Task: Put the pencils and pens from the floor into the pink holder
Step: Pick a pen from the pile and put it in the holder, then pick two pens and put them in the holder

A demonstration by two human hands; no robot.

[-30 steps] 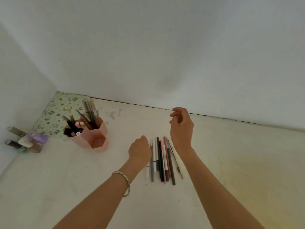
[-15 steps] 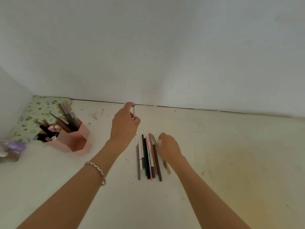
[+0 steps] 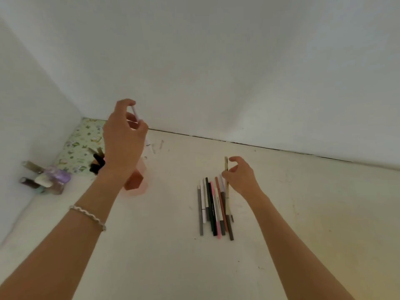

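My left hand (image 3: 124, 137) is raised above the pink holder (image 3: 136, 180) and pinches a thin white pen (image 3: 135, 113) between thumb and fingers. The holder stands on the floor at the left, mostly hidden behind my wrist, with several dark pens (image 3: 97, 163) sticking out of it. My right hand (image 3: 240, 176) pinches a beige pencil (image 3: 226, 187) by its upper part, its far end lifted. Several pens and pencils (image 3: 213, 208) lie side by side on the floor just left of that hand.
A green patterned cloth (image 3: 81, 144) lies in the left corner. Small bottles (image 3: 46, 179), one purple, stand beside the left wall. White walls close the back and left. The pale floor (image 3: 303, 213) stretches to the right.
My left hand carried the white pen leftward and up over the pink holder. My right hand took hold of the beige pencil and raised its far end.
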